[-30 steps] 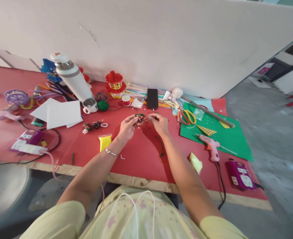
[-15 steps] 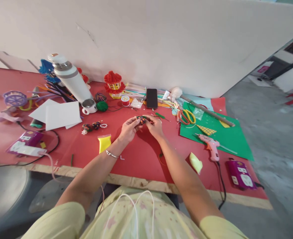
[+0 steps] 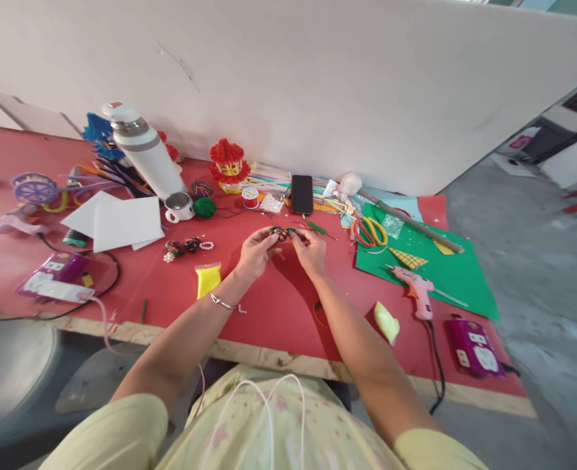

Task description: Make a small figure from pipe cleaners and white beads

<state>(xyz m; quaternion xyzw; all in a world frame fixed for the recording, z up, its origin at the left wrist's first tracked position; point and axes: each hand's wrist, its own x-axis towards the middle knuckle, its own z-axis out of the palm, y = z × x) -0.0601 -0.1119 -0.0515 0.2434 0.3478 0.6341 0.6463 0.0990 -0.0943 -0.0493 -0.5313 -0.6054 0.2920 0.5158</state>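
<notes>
A small multicoloured yarn piece (image 3: 280,234), dark with orange and purple specks and green at its ends, is held up between my hands over the red table. My left hand (image 3: 256,253) pinches its left side between thumb and fingers. At its right end, the thumb and fingers of my right hand (image 3: 309,250) are closed on the green part. Similar yarn pieces (image 3: 183,247) with white beads lie to the left. A yellow packet (image 3: 208,281) rests beside my left forearm. Near my right hand lies a green-handled tool (image 3: 317,228).
Scissors (image 3: 369,232), a green sheet (image 3: 445,274) and a pink glue gun (image 3: 418,290) lie at right. A phone (image 3: 302,194), thread spool (image 3: 250,198) and green yarn ball (image 3: 204,207) stand behind. A white flask (image 3: 149,156), metal cup (image 3: 179,206) and extension sockets (image 3: 475,346) are around.
My right hand's fingers have shifted slightly right, showing more green at the yarn piece's end. The yarn piece has turned a little. The camera view has tilted slightly.
</notes>
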